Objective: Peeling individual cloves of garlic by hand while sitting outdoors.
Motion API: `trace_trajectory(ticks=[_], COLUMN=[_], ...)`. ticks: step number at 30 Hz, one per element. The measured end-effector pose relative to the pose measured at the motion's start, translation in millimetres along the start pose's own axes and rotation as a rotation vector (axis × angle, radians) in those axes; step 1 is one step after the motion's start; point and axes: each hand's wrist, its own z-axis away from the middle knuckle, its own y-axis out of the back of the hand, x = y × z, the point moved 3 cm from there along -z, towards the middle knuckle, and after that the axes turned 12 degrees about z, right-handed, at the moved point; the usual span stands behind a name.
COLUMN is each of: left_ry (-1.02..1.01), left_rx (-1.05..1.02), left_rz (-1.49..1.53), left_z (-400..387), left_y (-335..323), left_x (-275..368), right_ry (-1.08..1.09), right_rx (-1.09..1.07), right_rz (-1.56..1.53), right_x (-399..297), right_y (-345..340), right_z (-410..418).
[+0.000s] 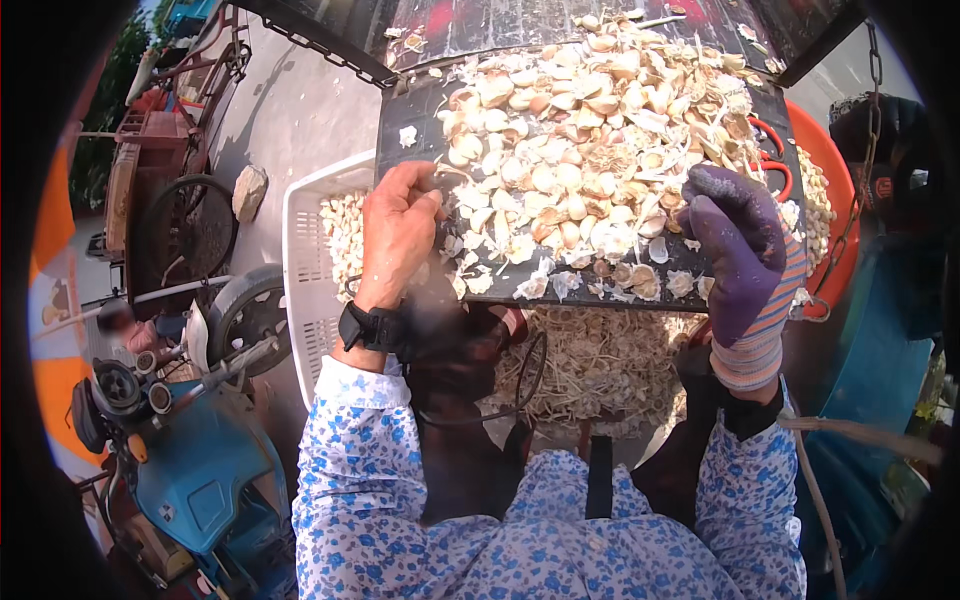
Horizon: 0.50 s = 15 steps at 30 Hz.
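Observation:
A broad heap of garlic cloves (570, 176), mixed with papery skins, lies on a dark board (525, 291) in front of me. My bare left hand (401, 225) is over the board's left edge, thumb and bent fingers beside the heap. Whether something small sits between those fingertips is hidden. At the heap's right side is my right hand (742, 247), in a purple-coated glove with a striped cuff. Its fingers curl toward the thumb, and what they may hold cannot be seen. Red-handled scissors (780, 176) lie partly under cloves just beyond this hand.
A white plastic crate (304, 259) with cloves stands left of the board, an orange-red basin (840, 187) with cloves at right. Stalks and husks (600, 367) pile up below the board. Chains (874, 90) hang at the sides. Left are a blue motor tricycle (206, 472) and a person (142, 330).

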Motion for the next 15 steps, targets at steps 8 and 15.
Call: trace_trajectory(ticks=[8,15], left_ry=[-0.277,-0.349], left_rx=[-0.188,-0.062], left_rz=[-0.137,-0.531], left_z=[-2,0], left_y=[-13,-1], left_x=[4,2], right_ry=[-0.035,-0.049], right_rx=[-0.104,-0.158], right_rz=[0.021,0.053], right_x=[7,11], right_y=[-35,-48], right_z=[-2,-5])
